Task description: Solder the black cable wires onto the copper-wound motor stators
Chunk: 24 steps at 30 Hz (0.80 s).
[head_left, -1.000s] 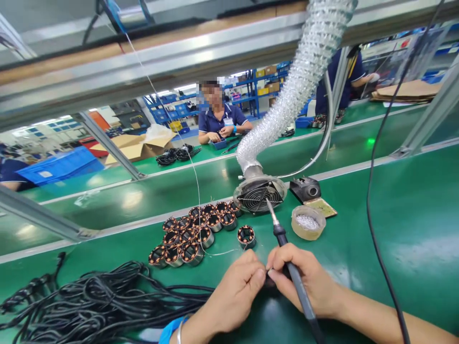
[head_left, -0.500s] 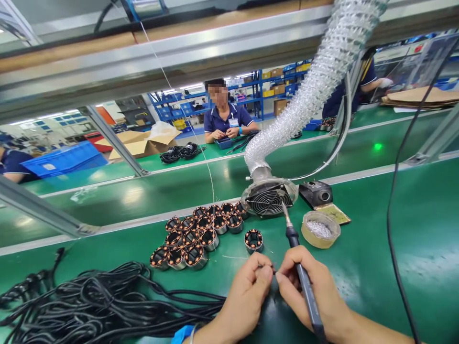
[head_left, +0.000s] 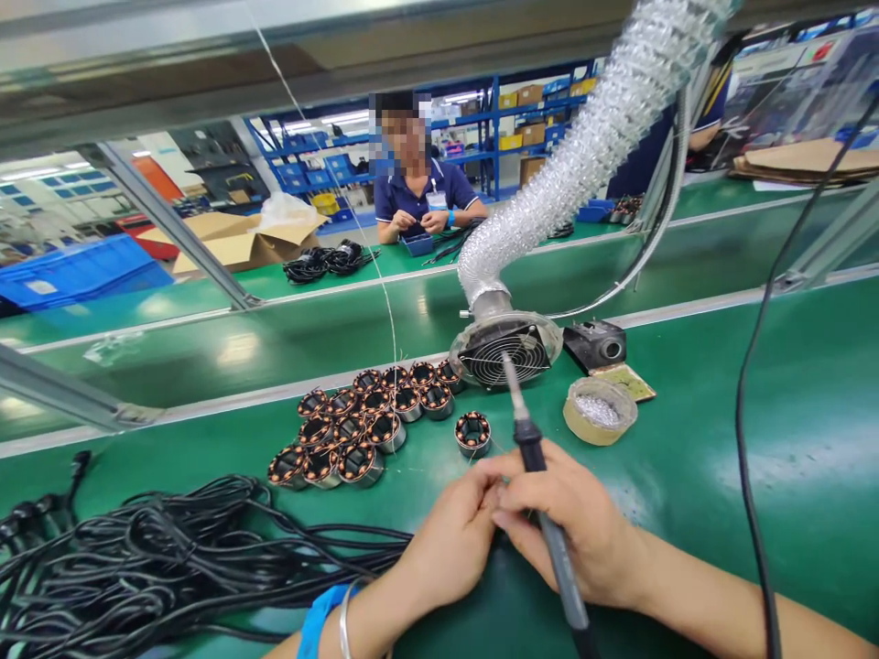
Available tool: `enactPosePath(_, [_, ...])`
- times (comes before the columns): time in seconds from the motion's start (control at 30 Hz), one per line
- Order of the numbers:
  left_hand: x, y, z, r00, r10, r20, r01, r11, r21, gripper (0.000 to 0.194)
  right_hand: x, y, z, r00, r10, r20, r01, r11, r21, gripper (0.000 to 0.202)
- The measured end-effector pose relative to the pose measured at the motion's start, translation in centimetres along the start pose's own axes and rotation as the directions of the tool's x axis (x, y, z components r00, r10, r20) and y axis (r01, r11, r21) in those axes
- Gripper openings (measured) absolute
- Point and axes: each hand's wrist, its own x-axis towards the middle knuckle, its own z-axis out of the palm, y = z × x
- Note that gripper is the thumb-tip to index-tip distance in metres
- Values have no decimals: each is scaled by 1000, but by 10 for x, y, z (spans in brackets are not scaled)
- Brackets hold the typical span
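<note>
My right hand [head_left: 591,517] is closed around a soldering iron [head_left: 528,441], whose tip points up and away from me, in front of the round fan grille. Its thumb and forefinger also meet the fingertips of my left hand [head_left: 453,535]. The left hand is closed in a pinch, and what lies between its fingers is hidden. Just beyond the hands, a single motor stator [head_left: 472,436] with copper windings stands on the green bench. More stators [head_left: 361,465] are grouped to its left. Black cables [head_left: 179,558] lie in a heap by my left forearm.
A fume extractor fan [head_left: 506,355] hangs from a silver flexible duct [head_left: 549,192]. Right of it are a tub of silvery bits [head_left: 600,414] and a black holder [head_left: 596,346]. A black cord [head_left: 745,412] crosses the right side. Across the bench sits a co-worker [head_left: 420,197].
My view has shifted, so the bench items sit slightly higher and further left. Both hands have drawn closer together, and the soldering iron's tip now lies further left across the grille.
</note>
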Motion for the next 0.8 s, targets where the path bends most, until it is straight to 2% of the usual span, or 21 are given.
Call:
enactPosePath(0.07, [-2,5,0,1000,13,12,-14,998,57,21,3,1,0,994,-63,91,66,997,-39,19])
enactPosePath(0.13, [-3,9,-1,1000,-17,4,16,991,130,23,3,3,-3,991,-54,123,64,995,-77,21])
enactPosePath(0.23, [-2,13,-5,998,-60,-9,60,975,212,25,-2,9,-11,995,96,31,-95,995,-31,18])
enactPosePath(0.3, [-1,12,-7,998,-69,12,65,976,210,24,-7,14,-15,971,240,-11,-239,969,56,14])
enactPosePath(0.37, [1,10,-8,996,-77,44,69,984,165,25,-12,18,-17,939,342,7,-340,931,129,13])
enactPosePath(0.43, [1,7,-8,993,-90,71,82,991,107,27,-16,20,-16,928,371,34,-371,912,177,14])
enactPosePath(0.6, [-1,2,-6,990,-115,86,112,993,41,27,-19,18,-13,935,353,35,-351,905,242,18])
enactPosePath(0.67, [-2,2,-5,987,-136,82,135,991,14,28,-18,17,-13,947,321,10,-316,925,211,20])
enactPosePath(0.8, [0,6,-5,975,-168,143,191,968,-166,35,-17,17,-12,979,200,-46,-195,977,89,22])
